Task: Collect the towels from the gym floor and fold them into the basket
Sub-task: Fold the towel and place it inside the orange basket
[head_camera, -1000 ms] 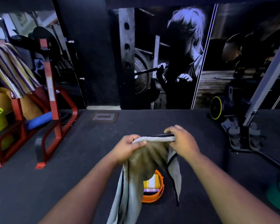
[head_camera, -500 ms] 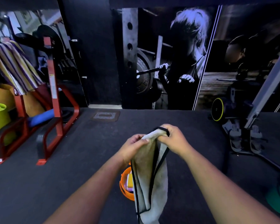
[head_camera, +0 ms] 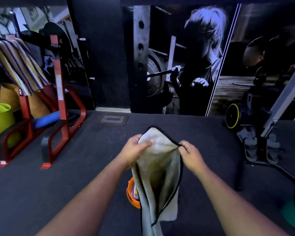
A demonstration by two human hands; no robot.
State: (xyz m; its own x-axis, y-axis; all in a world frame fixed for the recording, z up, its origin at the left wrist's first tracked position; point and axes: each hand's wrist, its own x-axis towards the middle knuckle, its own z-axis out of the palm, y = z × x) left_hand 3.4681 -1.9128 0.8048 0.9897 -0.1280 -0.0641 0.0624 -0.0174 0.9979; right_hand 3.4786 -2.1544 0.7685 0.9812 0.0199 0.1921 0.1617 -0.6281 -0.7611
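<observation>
A grey towel (head_camera: 157, 169) with a black edge hangs in front of the person, held up by both hands above the dark floor (head_camera: 75, 184). The left hand (head_camera: 134, 149) grips the towel's upper left part, fingers curled behind the cloth and the thumb pressed on its front. The right hand (head_camera: 191, 155) pinches the black edge at the towel's upper right between thumb and fingertips. The towel's lower end drops out of view at the bottom. Behind it, partly hidden by the cloth, an orange basket (head_camera: 131, 193) stands on the floor with something pale and pink inside. Farther off on the left stands a red rack (head_camera: 60, 106) with a striped towel (head_camera: 19, 65) draped over it, a green bucket (head_camera: 0, 120) beside it. A wall mural (head_camera: 177, 62) fills the back.
</observation>
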